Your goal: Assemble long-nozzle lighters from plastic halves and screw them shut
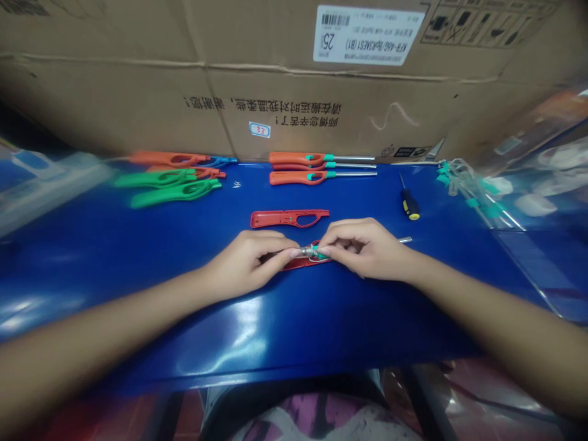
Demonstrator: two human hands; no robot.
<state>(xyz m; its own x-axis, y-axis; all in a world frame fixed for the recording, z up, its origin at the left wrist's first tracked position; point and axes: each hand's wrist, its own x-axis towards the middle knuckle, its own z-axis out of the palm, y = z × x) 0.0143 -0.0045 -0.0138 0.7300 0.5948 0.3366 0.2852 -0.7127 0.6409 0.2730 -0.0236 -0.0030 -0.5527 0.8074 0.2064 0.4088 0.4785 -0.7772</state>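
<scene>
Two bare hands at work over a blue table (193,343); the left hand (250,260), on the near side of the loose red half-shell (290,218), has its thumb and forefinger pinched narrow on a small metal part (304,251); the right hand (367,248), nearer the person and to the right of the half-shell, has its fingertips closed on a green part (317,250) just beside the metal one; beneath both hands lies a red lighter case (296,264), open-topped and just on the near side of the half-shell, with a pale wire running along it; a silver rod (405,240) shows past the right hand, to the right of the half-shell.

Beyond the half-shell lie orange lighters (294,178) with silver barrels, side by side; beyond it to the left are green shells (172,195), orange shells (168,159) and a blue piece (220,162), with a few small pale bits (236,184) between them and the orange lighters; beyond it to the right is a black-and-yellow screwdriver (410,205); farther right are silver tubes with green ends (493,202), partly blurred; a cardboard box (138,92) stands as a wall behind the half-shell, bearing a white label (367,35) and a small sticker (260,130), their print upside down.
</scene>
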